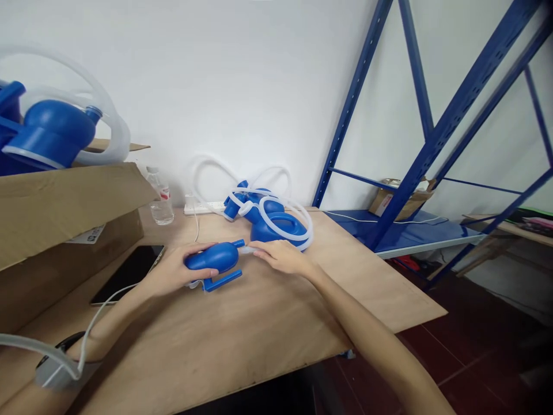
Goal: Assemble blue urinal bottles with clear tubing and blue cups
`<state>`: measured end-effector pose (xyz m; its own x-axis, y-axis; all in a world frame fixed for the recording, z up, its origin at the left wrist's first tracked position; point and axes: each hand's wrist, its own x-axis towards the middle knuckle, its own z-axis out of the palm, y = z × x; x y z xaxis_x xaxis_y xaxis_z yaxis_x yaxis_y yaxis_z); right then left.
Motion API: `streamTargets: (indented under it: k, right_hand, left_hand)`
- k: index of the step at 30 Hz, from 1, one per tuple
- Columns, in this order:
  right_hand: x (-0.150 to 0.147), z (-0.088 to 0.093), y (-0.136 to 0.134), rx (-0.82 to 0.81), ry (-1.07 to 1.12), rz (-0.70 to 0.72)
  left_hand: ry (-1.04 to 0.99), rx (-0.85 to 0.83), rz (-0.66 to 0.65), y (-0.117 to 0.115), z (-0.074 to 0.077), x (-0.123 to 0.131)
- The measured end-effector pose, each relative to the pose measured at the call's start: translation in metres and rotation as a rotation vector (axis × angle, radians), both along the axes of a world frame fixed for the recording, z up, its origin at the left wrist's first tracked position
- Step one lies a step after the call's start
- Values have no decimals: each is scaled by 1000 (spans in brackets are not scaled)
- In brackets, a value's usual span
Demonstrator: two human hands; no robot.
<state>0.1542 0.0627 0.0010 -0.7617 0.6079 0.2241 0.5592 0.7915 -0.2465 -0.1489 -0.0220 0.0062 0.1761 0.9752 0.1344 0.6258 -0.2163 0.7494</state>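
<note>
My left hand [175, 270] is wrapped round a blue plastic pump bulb [213, 257] that rests on the wooden table [259, 328]; a blue handle sticks out beneath it. My right hand [280, 256] pinches the end of a translucent white hose [247, 250] at the bulb's nozzle. Just behind lie more blue pump bodies [268, 216] with coiled white hoses [298, 222].
A cardboard box [64, 202] at the left holds more blue pumps [52, 135] and hoses. A phone [129, 272] lies beside it, with a water bottle [161, 199] and power strip [203, 207] at the wall. Blue metal shelving [410, 173] stands to the right.
</note>
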Motion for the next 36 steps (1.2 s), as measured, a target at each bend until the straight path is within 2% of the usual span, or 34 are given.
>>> streamTargets:
  k: [5,9,14,19,27,36]
  right_hand:
    - [2,5,-3,23,-4,-72]
    - [6,7,-2,32,-24,-69]
    - [7,9,-5,60,-43,-20]
    - [6,12,-9,169,-99,-30]
    - [2,11,-7,293,-219,-135]
    - [-1,1,-9,407,-248,50]
  left_hand:
    - [48,80,123,-2,-1,-4]
    - [67,106,116,-1,-3,-5]
    - [59,68,115,-5,4,-2]
    - [37,36,144,-8,9,-1]
    - [-55,-133,37,-9,11,3]
    - [-111,-220,49,-9,9,-2]
